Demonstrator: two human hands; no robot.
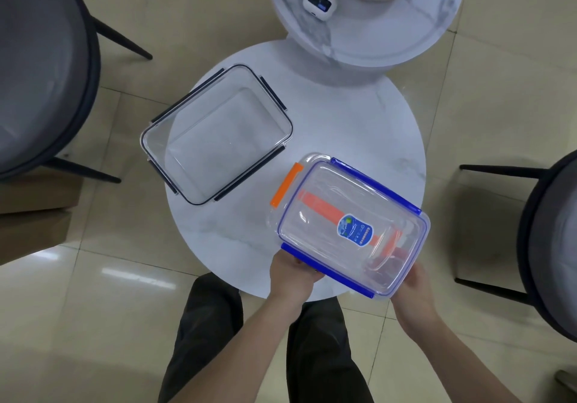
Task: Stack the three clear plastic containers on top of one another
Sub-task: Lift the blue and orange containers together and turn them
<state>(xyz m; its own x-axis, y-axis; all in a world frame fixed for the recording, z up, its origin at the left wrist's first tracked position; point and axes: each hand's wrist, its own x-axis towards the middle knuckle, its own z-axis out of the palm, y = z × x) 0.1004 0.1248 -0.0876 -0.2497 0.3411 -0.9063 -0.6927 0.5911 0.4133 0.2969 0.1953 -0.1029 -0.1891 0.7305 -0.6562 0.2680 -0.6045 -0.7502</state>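
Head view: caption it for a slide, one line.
Both hands, left and right, hold a blue-clipped container over the round table, beside a black-clipped one.

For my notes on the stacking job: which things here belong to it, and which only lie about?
Job:
- blue-latched container, gripped by left hand and right hand
- orange-latched container beneath it
- dark-latched container

Lying about:
- white device on upper table
- chairs

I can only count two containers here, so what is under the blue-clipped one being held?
Through the blue-clipped container, an orange-clipped container shows beneath it, its strip and rim visible. Both hands grip the stack. Whether it rests on the table is hidden.
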